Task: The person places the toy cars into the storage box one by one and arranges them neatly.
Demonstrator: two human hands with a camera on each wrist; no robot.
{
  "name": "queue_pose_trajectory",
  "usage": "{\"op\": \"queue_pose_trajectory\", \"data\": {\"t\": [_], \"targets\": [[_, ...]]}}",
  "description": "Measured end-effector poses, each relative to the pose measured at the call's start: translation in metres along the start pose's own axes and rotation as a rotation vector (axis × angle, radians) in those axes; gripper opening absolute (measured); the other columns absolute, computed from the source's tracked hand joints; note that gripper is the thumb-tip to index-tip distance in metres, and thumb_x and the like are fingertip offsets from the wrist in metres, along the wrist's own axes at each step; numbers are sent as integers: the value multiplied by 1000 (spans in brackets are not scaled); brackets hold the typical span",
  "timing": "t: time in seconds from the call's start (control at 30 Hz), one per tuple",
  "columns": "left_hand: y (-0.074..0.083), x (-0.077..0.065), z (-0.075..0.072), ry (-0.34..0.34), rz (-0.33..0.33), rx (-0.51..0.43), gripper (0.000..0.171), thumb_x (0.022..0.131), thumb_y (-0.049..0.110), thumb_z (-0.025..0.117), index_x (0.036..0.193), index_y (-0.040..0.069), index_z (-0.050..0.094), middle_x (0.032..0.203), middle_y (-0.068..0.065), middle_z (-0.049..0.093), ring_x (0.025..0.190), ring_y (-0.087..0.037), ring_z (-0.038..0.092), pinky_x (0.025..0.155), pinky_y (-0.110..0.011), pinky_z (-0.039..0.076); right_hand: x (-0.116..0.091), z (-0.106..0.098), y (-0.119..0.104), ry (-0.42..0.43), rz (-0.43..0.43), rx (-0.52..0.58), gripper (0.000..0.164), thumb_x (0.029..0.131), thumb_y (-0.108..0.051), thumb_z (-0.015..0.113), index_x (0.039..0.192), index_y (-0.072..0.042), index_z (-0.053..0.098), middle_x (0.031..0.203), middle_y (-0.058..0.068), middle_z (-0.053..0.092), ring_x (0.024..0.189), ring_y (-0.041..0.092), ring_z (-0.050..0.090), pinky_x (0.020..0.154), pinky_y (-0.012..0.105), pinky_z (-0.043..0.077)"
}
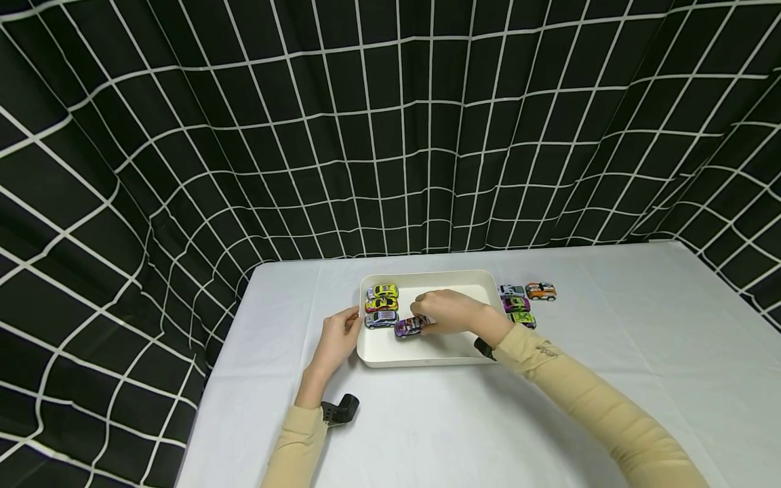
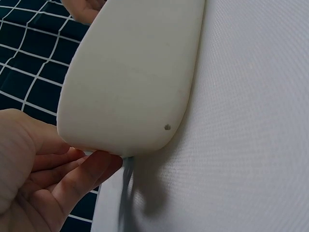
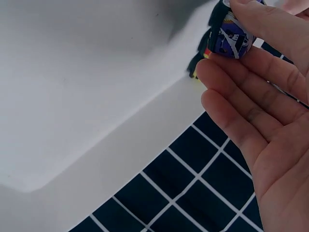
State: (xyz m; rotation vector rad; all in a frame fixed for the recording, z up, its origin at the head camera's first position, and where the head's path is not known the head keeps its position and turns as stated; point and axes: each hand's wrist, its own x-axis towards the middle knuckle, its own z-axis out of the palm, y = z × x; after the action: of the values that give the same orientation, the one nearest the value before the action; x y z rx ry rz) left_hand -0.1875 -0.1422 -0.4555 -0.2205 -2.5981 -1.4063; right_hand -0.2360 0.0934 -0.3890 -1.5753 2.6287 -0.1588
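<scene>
My right hand (image 1: 448, 311) is over the middle of a white rectangular tray (image 1: 396, 362). Between its thumb and fingers it pinches a purple toy car (image 1: 407, 327); the right wrist view shows the dark patterned side of this car (image 3: 234, 38), partly hidden by the thumb. At the tray's left end, my left hand (image 1: 337, 337) grips the wall from outside, with thumb and fingers (image 2: 91, 176) at the edge. Along the tray's left side stand a yellow toy car (image 1: 382, 291), a red-and-yellow one (image 1: 381, 304) and a silver-blue one (image 1: 381, 319).
Just outside the tray's right wall are a silver toy car (image 1: 511, 291), a purple-and-green one (image 1: 516, 304), a lime-green one (image 1: 522, 319) and an orange one (image 1: 541, 291). A white cloth (image 1: 610, 407) covers the table. Behind it hangs a black curtain (image 1: 415, 163) with white grid lines.
</scene>
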Motion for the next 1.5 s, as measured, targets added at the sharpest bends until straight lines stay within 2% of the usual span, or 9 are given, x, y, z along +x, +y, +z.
{"op": "queue_pose_trajectory", "data": {"t": [0.13,0.37,0.63,0.83,1.1,1.5], "targets": [[0,0,0,-1,-16,10,30,90,0,55,116,-14,56,99,-23,65,85,-26,65,71,-28,55,4,1,-2,-11,-2,24,21,75,-15,77,79,-7,58,72,0,56,63,9,48,57,22,46],[2,-1,0,2,14,23,29,90,-1,55,115,-15,56,97,-24,65,85,-28,65,71,-31,55,12,3,-5,-44,-2,85,19,74,-16,77,79,-6,61,74,0,59,63,7,47,56,20,44],[2,-2,0,-4,7,10,29,90,-1,54,116,-15,56,98,-24,64,85,-28,65,72,-30,55,25,9,-6,-85,-10,119,18,75,-16,77,80,-6,63,74,-1,61,61,6,47,54,19,43],[1,-2,1,-6,5,12,29,90,0,54,116,-14,56,98,-23,65,85,-27,65,72,-31,55,32,11,-11,-107,2,102,20,75,-19,77,84,-5,65,74,-1,61,61,6,48,55,19,44],[3,-2,0,-4,-5,14,30,90,1,55,117,-13,56,100,-23,65,86,-28,65,72,-30,55,38,12,-17,-120,16,64,21,75,-22,77,80,-9,61,70,-5,56,60,7,46,54,21,43],[3,-1,-1,-5,-2,22,30,90,1,55,117,-13,56,99,-23,65,87,-28,65,74,-31,55,48,15,-22,-133,6,-25,28,76,-26,77,90,-5,65,80,1,64,66,8,55,62,21,50]]}}
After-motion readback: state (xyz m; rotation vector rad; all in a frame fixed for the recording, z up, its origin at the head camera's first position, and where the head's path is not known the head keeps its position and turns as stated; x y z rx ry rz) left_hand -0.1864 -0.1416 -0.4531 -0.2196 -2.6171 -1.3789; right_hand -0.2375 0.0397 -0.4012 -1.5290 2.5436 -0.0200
